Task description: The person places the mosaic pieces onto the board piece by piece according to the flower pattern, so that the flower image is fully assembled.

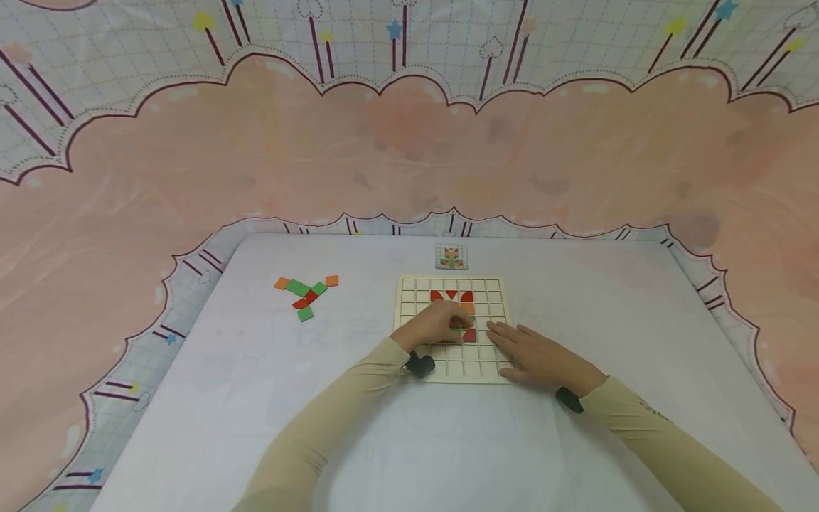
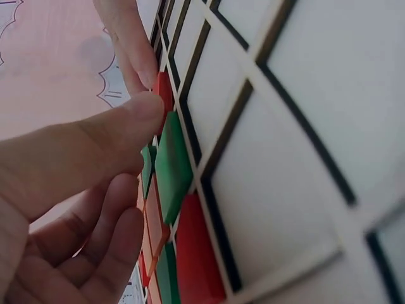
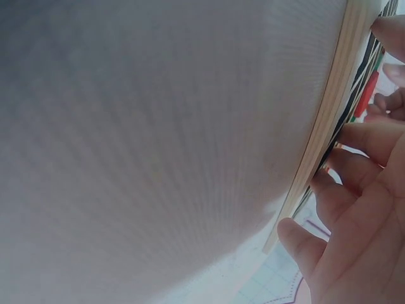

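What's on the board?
Red, orange and green tiles; right hand at the right edge. In the head view, the left hand covers some middle cells, hiding what they hold.

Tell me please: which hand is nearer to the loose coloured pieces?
Left. The left hand is over the board, right of the loose pieces; the right hand lies farther right, on the board's right edge.
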Motion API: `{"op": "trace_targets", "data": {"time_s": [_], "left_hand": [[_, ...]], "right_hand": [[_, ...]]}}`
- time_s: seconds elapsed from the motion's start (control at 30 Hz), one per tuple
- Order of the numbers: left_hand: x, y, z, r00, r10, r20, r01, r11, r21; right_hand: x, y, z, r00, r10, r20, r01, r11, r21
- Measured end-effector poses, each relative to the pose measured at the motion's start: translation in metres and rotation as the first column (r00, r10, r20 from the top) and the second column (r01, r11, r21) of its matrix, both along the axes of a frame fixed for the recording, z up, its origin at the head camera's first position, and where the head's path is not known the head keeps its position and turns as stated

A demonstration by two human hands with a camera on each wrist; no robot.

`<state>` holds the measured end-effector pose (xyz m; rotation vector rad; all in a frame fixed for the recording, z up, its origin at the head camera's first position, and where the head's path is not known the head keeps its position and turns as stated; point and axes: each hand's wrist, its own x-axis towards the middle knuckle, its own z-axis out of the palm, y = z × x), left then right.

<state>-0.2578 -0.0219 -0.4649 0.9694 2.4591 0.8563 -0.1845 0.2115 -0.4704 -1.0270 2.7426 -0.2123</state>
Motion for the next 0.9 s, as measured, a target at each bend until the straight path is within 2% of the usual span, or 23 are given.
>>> {"op": "trace_targets", "data": {"time_s": [0.2, 0.43, 0.7, 0.9], "left_hand": [[-0.0001, -0.0022, -0.0026, 0.999, 0.002, -0.045, -0.003, 1.000, -0.016], [0.0029, -0.0009, -0.0042, 1.000, 0.017, -0.010, -0.017, 0.999, -0.034], [0.0045, 0.0010, -0.0011, 1.000, 0.011, -0.028, -0.013, 0.997, -0.072], [0.0022, -0.0029, 0.0002, 1.000, 0.011, -0.009, -0.011, 1.000, -0.021]], "right_hand": [[0.0000, 0.0006, 0.0000, 1.000, -0.006, -0.005, 0.006, 1.000, 0.017], [0.0011, -0.0019, 0.0029, 1.000, -0.010, 0.017, 0.010, 1.000, 0.010], [-0.0002, -0.0022, 0.0000, 1.000, -0.008, 0.007, 0.008, 1.000, 0.013], [-0.0006, -0.0017, 0.0002, 1.000, -0.012, 0.015, 0.012, 1.000, 0.014]]}}
